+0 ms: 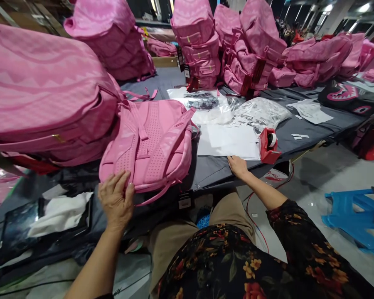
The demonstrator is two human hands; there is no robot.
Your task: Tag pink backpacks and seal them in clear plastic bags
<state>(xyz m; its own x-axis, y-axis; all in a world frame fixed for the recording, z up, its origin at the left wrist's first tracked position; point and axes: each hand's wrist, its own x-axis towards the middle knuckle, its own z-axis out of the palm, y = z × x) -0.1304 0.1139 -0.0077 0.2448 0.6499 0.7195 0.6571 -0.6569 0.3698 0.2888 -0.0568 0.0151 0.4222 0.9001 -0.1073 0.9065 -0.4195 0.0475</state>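
Observation:
A pink backpack (152, 143) lies in front of me on the table, straps and perforated back panel facing up. My left hand (116, 199) rests at its near left corner, fingers spread and laid on the fabric. A black-and-white tag (184, 200) hangs below the bag at the table edge. To the right, my right hand (237, 166) touches the near edge of a stack of white paper (230, 141), its fingers stretched out. Just beside that stack stands a red tape dispenser (269, 145) with a roll in it.
Stacked pink backpacks (196, 45) line the far side, and a big pile of them (46, 95) rises at left. Plastic bags of printed slips (258, 112) lie behind the paper. A white cloth (60, 214) lies at lower left. A blue stool (355, 218) stands on the floor at right.

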